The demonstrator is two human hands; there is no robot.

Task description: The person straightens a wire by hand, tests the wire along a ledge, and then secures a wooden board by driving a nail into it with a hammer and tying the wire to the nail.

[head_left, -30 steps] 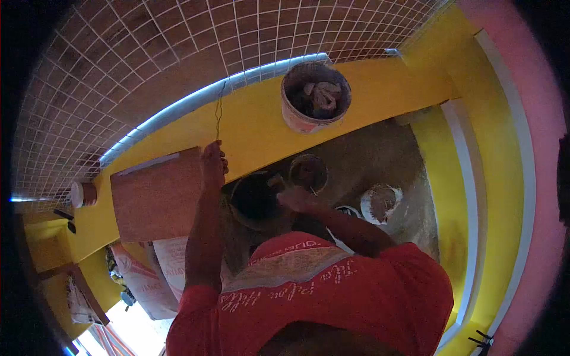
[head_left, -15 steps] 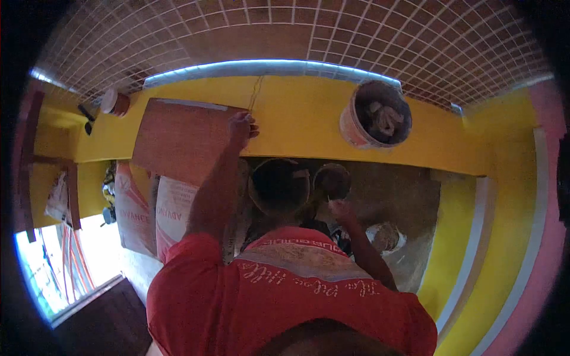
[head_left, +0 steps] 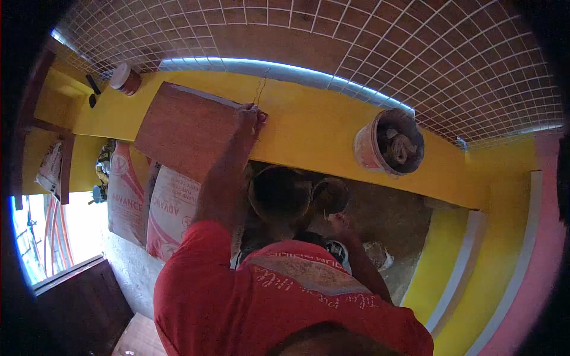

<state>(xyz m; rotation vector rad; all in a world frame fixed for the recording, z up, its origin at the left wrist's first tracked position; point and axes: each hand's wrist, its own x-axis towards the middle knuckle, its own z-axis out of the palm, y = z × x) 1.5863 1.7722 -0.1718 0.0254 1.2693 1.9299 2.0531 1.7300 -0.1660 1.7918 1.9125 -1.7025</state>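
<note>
Reaching over the front edge of the yellow table (head_left: 314, 132), your left hand (head_left: 252, 115) is at the back right corner of the brown board (head_left: 185, 130), which lies toward the table's left end and juts past the front edge. A thin wire (head_left: 260, 90) runs from beside that hand toward the back edge; how far its grip is closed, or whether it pinches the wire, you cannot tell. Below the front edge, your right hand (head_left: 339, 222) has a narrow grip on a thin pale sliver (head_left: 325, 214), near a dark bucket (head_left: 279, 218). A pale bucket (head_left: 367, 152) stands toward the table's right end.
</note>
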